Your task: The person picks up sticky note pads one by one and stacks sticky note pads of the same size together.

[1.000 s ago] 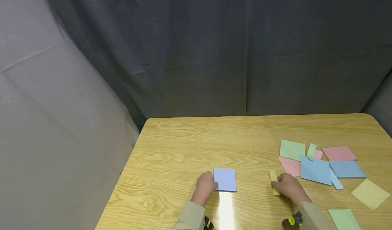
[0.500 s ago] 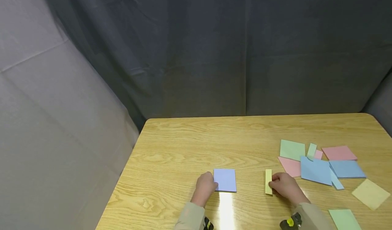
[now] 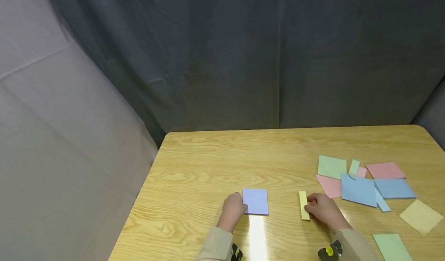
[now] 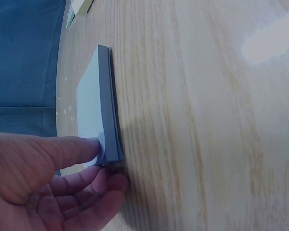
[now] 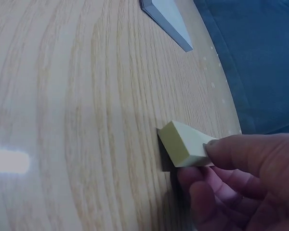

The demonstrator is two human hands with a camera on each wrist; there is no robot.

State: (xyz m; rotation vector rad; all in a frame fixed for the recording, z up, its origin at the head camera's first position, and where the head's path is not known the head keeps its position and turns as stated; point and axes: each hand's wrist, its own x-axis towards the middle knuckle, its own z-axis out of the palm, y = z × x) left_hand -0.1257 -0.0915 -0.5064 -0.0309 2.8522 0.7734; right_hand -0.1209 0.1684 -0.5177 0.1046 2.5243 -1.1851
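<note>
A square purple sticky note pad (image 3: pixel 255 201) lies near the front middle of the table. My left hand (image 3: pixel 233 209) pinches its near left corner, thumb on top and fingers curled beneath the edge, as the left wrist view shows of the pad (image 4: pixel 90 98). To the right, my right hand (image 3: pixel 325 210) pinches a narrow yellow sticky note pad (image 3: pixel 304 205) by its right side. In the right wrist view the thumb presses on top of the narrow pad (image 5: pixel 176 144), which is tilted close over the wood with a shadow under it.
On the right of the wooden table (image 3: pixel 208 156) lie green (image 3: pixel 332 167), pink (image 3: pixel 386 171) and blue (image 3: pixel 359 191) sticky note pads, some overlapping. A yellow square pad (image 3: pixel 421 216) and a green pad (image 3: pixel 393 247) lie nearer the front right. A dark curtain (image 3: pixel 222 60) hangs behind.
My right hand has brought the narrow yellow pad slightly left, and the pad has turned more upright in the head view. My left hand keeps its hold on the purple pad.
</note>
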